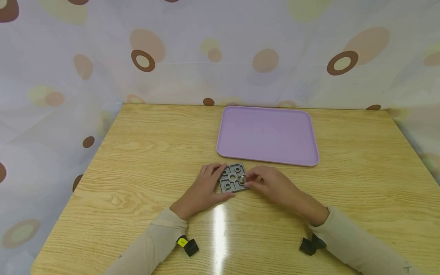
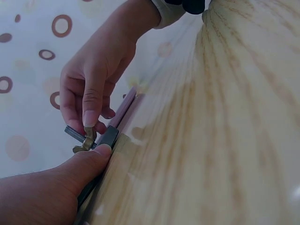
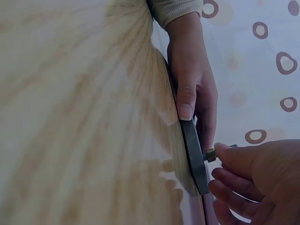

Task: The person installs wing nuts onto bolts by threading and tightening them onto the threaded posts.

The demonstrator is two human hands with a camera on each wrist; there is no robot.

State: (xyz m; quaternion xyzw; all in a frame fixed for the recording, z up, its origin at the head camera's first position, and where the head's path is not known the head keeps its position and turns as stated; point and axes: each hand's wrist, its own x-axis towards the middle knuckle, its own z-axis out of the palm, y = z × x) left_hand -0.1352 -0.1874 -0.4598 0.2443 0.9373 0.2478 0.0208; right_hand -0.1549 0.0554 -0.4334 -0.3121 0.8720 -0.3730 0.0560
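Note:
A square grey metal plate [image 1: 233, 185] with several round holes lies flat on the table. My left hand [image 1: 205, 190] holds it from the left, the thumb along the near edge and the fingers at the far left corner. From the plate's right side rises a threaded bolt [image 2: 75, 134] bearing a brass-coloured wing nut [image 2: 88, 140]. Thumb and fingertips of my right hand [image 1: 275, 185] pinch the wing nut. Seen from the right wrist, the nut sits slightly above the plate's face, partly covered by the thumb.
Behind the plate, a light purple tray [image 1: 268, 133] lies on the wood-grain table [image 1: 154, 152]. A patterned curtain [image 1: 192, 46] hangs along the table's back and sides. Black straps [image 1: 310, 245] show at both wrists.

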